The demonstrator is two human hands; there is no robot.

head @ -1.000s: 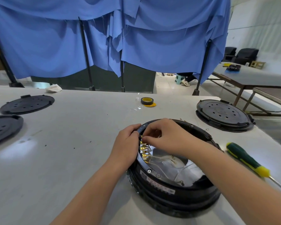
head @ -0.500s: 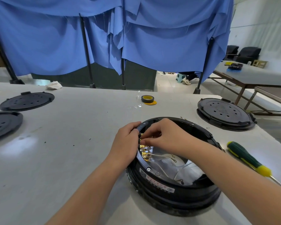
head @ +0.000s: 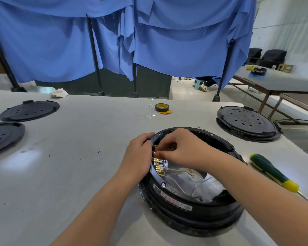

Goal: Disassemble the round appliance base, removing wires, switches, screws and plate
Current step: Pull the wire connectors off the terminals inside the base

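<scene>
Gripping the base (head: 190,215) rim with left hand (head: 139,155), pinching a brass connector (head: 156,154) inside with right hand (head: 183,148); screwdriver (head: 272,173) lying just beside, bare table (head: 75,157) lying leftward.

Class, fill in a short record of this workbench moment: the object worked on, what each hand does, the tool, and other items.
Object: round black base, open, wires inside
Left hand: grips the base's rim
Right hand: pinches at the brass terminals
Tool: green-yellow screwdriver, lying right of base
Other: tape roll, black lids

Bare forearms, hands (head: 167,153), no sleeves
</scene>
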